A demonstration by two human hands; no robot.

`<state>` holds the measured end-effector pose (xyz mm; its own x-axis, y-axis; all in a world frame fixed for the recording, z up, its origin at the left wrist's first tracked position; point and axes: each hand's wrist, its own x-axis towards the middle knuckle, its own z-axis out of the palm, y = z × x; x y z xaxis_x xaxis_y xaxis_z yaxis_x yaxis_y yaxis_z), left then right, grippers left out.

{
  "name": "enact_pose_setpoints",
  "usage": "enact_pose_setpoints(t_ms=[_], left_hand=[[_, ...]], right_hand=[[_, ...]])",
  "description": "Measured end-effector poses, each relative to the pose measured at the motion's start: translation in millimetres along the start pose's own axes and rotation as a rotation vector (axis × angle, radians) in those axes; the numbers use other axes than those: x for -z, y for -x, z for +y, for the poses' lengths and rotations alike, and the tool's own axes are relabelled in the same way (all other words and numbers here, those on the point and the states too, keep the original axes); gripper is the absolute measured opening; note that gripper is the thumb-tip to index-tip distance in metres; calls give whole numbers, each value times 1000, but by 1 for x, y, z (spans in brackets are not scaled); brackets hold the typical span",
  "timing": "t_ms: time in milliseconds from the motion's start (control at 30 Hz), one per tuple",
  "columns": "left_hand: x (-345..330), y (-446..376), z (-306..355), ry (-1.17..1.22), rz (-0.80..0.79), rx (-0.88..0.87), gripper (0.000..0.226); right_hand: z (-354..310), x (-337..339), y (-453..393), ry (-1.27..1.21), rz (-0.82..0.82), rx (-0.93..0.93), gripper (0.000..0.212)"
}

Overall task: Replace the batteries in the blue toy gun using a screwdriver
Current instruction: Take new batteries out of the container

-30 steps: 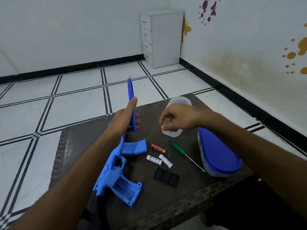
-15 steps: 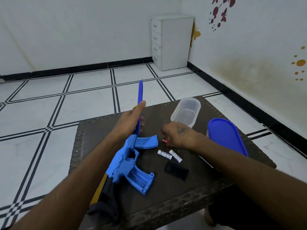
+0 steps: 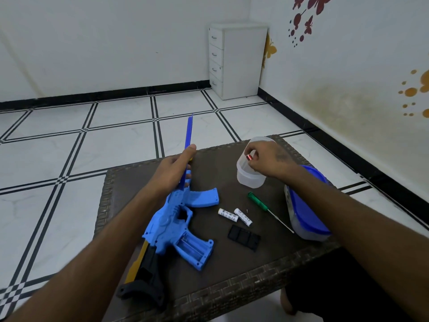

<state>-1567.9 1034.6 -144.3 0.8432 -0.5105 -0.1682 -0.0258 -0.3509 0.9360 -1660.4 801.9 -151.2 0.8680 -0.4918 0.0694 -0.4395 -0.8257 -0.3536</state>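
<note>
The left hand (image 3: 173,169) is gripping the blue toy gun (image 3: 178,219) by its barrel on the bench (image 3: 232,270) (battery bay uncovered); the right hand (image 3: 267,159) is pinching a red battery (image 3: 249,157) over the clear cup (image 3: 249,176).

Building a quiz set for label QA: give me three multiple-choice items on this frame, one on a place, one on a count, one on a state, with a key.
1. Where does the green-handled screwdriver lie?
A. in the clear plastic tub
B. on the dark woven table, between the white batteries and the blue-lidded container
C. in the left hand

2. How many white cylindrical batteries lie on the table?
A. two
B. three
C. none

3. The battery bay in the blue toy gun's grip is:
A. covered
B. open and empty
C. open with batteries in it

Key: B, it lies there beside the blue-lidded container; A, two lie side by side; B, slots bare, black cover lies apart.
</note>
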Motion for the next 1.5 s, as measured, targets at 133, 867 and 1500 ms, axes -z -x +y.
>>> enact_pose_setpoints(t_ms=[133, 867, 1500], left_hand=[[0, 2, -1, -14, -18, -10, 39], [-2, 8, 6, 24, -35, -26, 38], [-17, -4, 1, 20, -67, -12, 41]], right_hand=[[-5, -2, 6, 75, 36, 63, 28], [-42, -42, 61, 35, -541, 121, 22], [15, 12, 7, -64, -8, -3, 23]])
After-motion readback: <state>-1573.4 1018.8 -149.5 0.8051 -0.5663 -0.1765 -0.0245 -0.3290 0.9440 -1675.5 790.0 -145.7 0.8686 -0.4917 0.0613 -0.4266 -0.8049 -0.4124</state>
